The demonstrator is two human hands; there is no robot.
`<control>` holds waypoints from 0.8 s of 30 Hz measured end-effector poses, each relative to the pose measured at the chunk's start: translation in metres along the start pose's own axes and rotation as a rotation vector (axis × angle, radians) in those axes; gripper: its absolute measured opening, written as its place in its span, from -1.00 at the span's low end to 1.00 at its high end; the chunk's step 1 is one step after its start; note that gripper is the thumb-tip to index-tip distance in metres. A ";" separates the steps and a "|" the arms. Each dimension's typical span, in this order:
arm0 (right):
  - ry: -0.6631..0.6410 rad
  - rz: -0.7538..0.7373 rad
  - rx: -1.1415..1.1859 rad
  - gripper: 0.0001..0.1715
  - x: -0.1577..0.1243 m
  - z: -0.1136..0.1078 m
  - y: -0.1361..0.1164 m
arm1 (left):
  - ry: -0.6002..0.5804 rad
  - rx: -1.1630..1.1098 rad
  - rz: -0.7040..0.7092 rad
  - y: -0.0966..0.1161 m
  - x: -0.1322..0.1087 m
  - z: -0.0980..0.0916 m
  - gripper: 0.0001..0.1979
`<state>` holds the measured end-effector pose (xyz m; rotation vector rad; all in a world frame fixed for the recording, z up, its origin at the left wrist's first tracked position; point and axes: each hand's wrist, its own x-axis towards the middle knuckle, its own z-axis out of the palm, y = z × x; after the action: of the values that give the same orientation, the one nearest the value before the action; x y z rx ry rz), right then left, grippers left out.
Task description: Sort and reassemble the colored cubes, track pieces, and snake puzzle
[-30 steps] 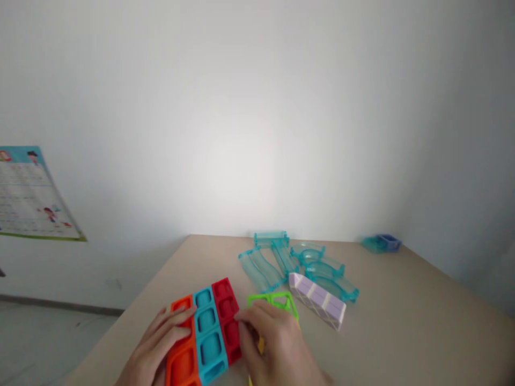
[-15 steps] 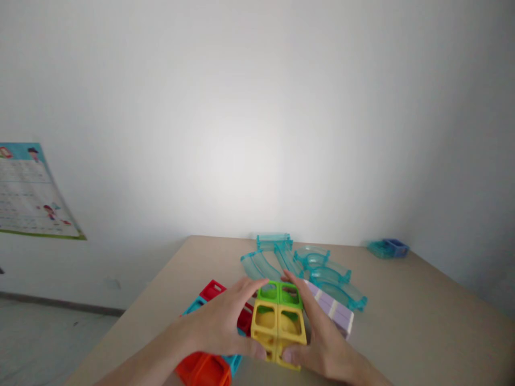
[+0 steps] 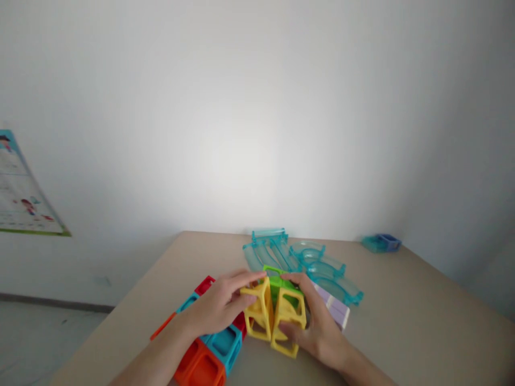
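My left hand [image 3: 219, 303] grips a yellow open-sided cube block [image 3: 263, 308] between thumb and fingers; the block is tilted. Fingers closed, my right hand [image 3: 319, 335] holds a second yellow cube block [image 3: 295, 306], its thumb on the near side. A gap shows between the two yellow blocks at the front. Behind them, green cube blocks [image 3: 276, 282] sit between my hands, partly hidden by the yellow ones. Under and beside my left forearm lie red [image 3: 204, 284], blue [image 3: 226, 343] and orange [image 3: 201, 370] cube blocks, side by side.
Several clear teal track pieces [image 3: 328, 269] lie behind my hands. Purple blocks [image 3: 337, 308] are beside my right hand. At the table's far right corner sits a dark blue piece [image 3: 389, 242] beside teal ones. A wall stands behind, with a poster [image 3: 24, 187] at left.
The left yellow block has turned and tipped apart from the right one, opening a gap. My left thumb has moved up onto the block. The view has shifted slightly.
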<state>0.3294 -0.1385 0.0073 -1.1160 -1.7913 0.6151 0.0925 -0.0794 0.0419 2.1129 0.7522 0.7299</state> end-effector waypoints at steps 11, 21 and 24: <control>0.028 -0.175 -0.453 -0.30 -0.005 0.004 -0.015 | 0.361 -0.483 -0.205 -0.012 0.004 -0.006 -0.52; 0.028 -0.367 -0.586 -0.90 0.002 0.027 -0.036 | 0.087 -0.666 -0.116 -0.003 -0.003 -0.007 -0.64; 0.053 -0.396 -0.586 -0.96 0.001 0.027 -0.036 | 0.168 -0.781 -0.188 -0.005 0.000 -0.014 -0.64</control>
<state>0.2900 -0.1531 0.0227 -1.0819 -2.1317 -0.1910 0.0812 -0.0705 0.0453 1.2732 0.6059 0.9182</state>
